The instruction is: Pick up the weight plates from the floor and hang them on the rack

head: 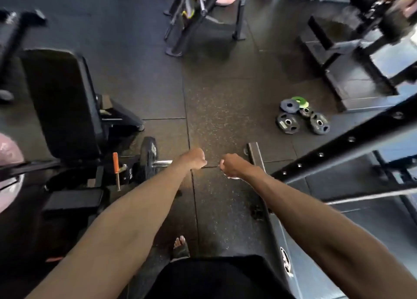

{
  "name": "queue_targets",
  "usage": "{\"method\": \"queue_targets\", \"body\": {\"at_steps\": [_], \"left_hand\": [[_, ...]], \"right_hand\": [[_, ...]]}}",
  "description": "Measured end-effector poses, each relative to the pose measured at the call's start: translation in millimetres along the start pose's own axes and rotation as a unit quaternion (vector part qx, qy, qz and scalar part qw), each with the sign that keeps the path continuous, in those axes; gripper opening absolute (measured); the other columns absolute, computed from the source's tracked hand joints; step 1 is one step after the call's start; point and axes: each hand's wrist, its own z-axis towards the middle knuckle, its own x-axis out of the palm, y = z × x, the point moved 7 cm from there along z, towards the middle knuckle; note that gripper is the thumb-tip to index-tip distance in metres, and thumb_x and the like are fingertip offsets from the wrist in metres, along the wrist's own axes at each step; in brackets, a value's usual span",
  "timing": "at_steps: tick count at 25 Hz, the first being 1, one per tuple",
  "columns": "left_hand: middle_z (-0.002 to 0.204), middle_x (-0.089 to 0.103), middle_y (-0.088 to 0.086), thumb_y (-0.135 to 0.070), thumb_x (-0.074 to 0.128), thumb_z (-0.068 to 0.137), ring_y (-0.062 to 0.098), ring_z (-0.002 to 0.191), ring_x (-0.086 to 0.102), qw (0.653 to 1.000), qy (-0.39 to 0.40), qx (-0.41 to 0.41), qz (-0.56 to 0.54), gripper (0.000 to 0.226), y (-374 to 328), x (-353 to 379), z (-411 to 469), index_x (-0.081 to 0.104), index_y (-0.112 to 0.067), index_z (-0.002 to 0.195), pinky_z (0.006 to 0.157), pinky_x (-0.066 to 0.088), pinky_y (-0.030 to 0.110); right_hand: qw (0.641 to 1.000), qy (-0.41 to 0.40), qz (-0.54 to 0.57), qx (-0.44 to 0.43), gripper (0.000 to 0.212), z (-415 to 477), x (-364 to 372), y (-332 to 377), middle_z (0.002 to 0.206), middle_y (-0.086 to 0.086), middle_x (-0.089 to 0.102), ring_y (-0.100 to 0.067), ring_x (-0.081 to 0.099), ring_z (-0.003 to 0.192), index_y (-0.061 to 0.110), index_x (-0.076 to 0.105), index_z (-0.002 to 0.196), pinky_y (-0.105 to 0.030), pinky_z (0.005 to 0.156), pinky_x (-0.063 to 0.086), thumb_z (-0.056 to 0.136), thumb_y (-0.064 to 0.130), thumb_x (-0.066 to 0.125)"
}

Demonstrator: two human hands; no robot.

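Observation:
Several small weight plates lie in a cluster on the dark rubber floor at the right: two black ones (287, 123) (319, 123), a grey-blue one (290, 106), a green one (300, 101) and a tiny black one (305, 111). Both my arms stretch forward over the floor, well short of the cluster. My left hand (194, 158) is curled into a fist and holds nothing. My right hand (232, 165) is also curled with nothing in it. A black rack upright (338, 147) with bolt holes slants across the right side.
A black padded bench (61, 102) stands at the left, with a loaded barbell end (147, 156) beside it. A steel rack foot (255, 154) lies on the floor under my right hand. Machines (352, 50) stand at the back. My foot (180, 246) shows below.

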Motion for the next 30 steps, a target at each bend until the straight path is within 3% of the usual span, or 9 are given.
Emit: {"method": "queue_targets", "body": {"at_steps": [4, 6, 8, 11, 13, 18, 21, 24, 30], "left_hand": [[0.067, 0.05, 0.008, -0.013, 0.046, 0.091, 0.022, 0.061, 0.051, 0.999, 0.014, -0.022, -0.022, 0.023, 36, -26, 43, 0.059, -0.011, 0.072, 0.061, 0.04, 0.03], [0.069, 0.052, 0.009, -0.009, 0.044, 0.091, 0.022, 0.062, 0.049, 0.998, 0.022, -0.041, -0.039, 0.022, 46, -41, 72, 0.061, -0.008, 0.076, 0.06, 0.04, 0.031], [0.071, 0.058, 0.01, -0.011, 0.048, 0.095, 0.025, 0.068, 0.055, 0.996, 0.018, -0.053, -0.063, 0.024, 47, -61, 114, 0.066, 0.004, 0.089, 0.07, 0.05, 0.037], [0.067, 0.054, 0.01, -0.012, 0.048, 0.092, 0.023, 0.068, 0.055, 0.996, 0.005, -0.056, -0.066, 0.025, 36, -100, 176, 0.065, 0.0, 0.077, 0.07, 0.05, 0.034], [0.07, 0.059, 0.01, -0.012, 0.047, 0.091, 0.023, 0.066, 0.059, 0.996, -0.009, -0.062, -0.067, 0.023, 21, -134, 220, 0.065, -0.009, 0.077, 0.066, 0.049, 0.03], [0.084, 0.063, 0.004, -0.016, 0.049, 0.095, 0.021, 0.078, 0.06, 0.997, -0.029, -0.053, -0.044, 0.021, -30, -210, 331, 0.067, -0.013, 0.085, 0.079, 0.052, 0.034], [0.078, 0.064, 0.005, -0.016, 0.05, 0.093, 0.024, 0.077, 0.063, 0.998, -0.014, -0.049, -0.035, 0.023, -54, -246, 396, 0.069, -0.011, 0.081, 0.072, 0.05, 0.033], [0.085, 0.066, 0.005, -0.019, 0.053, 0.092, 0.028, 0.085, 0.068, 0.999, 0.011, -0.035, -0.003, 0.018, -75, -286, 471, 0.07, -0.015, 0.087, 0.078, 0.053, 0.035], [0.101, 0.074, 0.012, -0.019, 0.051, 0.096, 0.027, 0.089, 0.069, 0.993, 0.085, 0.044, 0.072, 0.026, -146, -380, 616, 0.074, -0.006, 0.1, 0.083, 0.051, 0.034]], "right_hand": [[0.998, 0.052, 0.011, -0.018, 0.031, 71, -9, 4, 0.107, -0.023, 0.072, -0.039, 0.068, 0.099, -0.003, 0.069, 0.105, -0.042, 0.085, 0.054, 0.099, 0.014, 0.044], [0.997, 0.076, -0.001, -0.026, 0.031, 107, -17, -4, 0.105, -0.022, 0.072, -0.037, 0.069, 0.097, -0.004, 0.069, 0.105, -0.043, 0.085, 0.055, 0.098, 0.012, 0.044], [0.995, 0.092, -0.004, -0.03, 0.031, 152, -34, -21, 0.108, -0.021, 0.072, -0.037, 0.067, 0.1, -0.002, 0.07, 0.105, -0.039, 0.086, 0.054, 0.097, 0.013, 0.044], [0.995, 0.095, -0.013, -0.037, 0.031, 217, -73, -46, 0.111, -0.02, 0.071, -0.036, 0.067, 0.104, 0.0, 0.071, 0.109, -0.037, 0.087, 0.051, 0.098, 0.016, 0.046], [0.994, 0.104, -0.013, -0.031, 0.031, 262, -108, -67, 0.111, -0.02, 0.071, -0.035, 0.067, 0.103, 0.0, 0.07, 0.111, -0.037, 0.088, 0.053, 0.099, 0.017, 0.046], [0.995, 0.096, 0.005, -0.015, 0.03, 364, -188, -115, 0.113, -0.017, 0.072, -0.033, 0.069, 0.101, 0.001, 0.071, 0.106, -0.046, 0.094, 0.054, 0.099, 0.017, 0.047], [0.995, 0.096, 0.013, -0.013, 0.03, 422, -225, -139, 0.11, -0.017, 0.073, -0.033, 0.07, 0.098, -0.001, 0.071, 0.105, -0.047, 0.092, 0.055, 0.099, 0.016, 0.048], [0.995, 0.094, 0.029, 0.006, 0.029, 479, -268, -167, 0.105, -0.017, 0.073, -0.032, 0.069, 0.092, -0.001, 0.068, 0.103, -0.045, 0.088, 0.056, 0.099, 0.019, 0.047], [0.985, 0.041, 0.123, 0.11, 0.027, 570, -381, -240, 0.112, -0.017, 0.07, -0.034, 0.065, 0.106, 0.004, 0.067, 0.109, -0.039, 0.092, 0.051, 0.099, 0.019, 0.048]]}}
